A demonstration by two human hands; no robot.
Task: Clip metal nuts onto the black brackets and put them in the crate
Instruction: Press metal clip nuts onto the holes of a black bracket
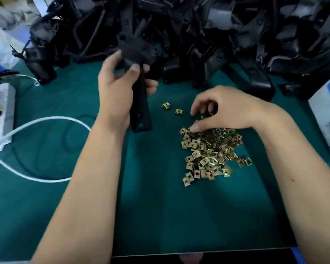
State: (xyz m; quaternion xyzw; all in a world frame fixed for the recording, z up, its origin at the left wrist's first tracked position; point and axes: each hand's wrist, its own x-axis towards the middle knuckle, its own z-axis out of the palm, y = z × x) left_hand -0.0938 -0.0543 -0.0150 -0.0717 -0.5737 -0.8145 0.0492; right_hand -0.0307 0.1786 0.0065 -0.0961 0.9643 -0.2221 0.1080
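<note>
My left hand (pixel 120 86) grips a long black bracket (pixel 140 103) above the green mat, its flat holed end pointing toward me and its wider head blurred near the pile. My right hand (pixel 223 109) hovers at the far edge of a heap of brass-coloured metal nuts (pixel 211 151), fingers curled and pinched over the nuts; whether a nut sits between the fingertips is hidden. Two loose nuts (pixel 165 106) lie on the mat between my hands. A big pile of black brackets (pixel 198 35) fills the back of the table. No crate is visible.
A white cable (pixel 46 121) loops across the left of the green mat (pixel 160 216). A white box with a yellow item (pixel 0 115) stands at the left edge; a white and blue carton (pixel 328 115) stands at the right. The table's front edge runs near me.
</note>
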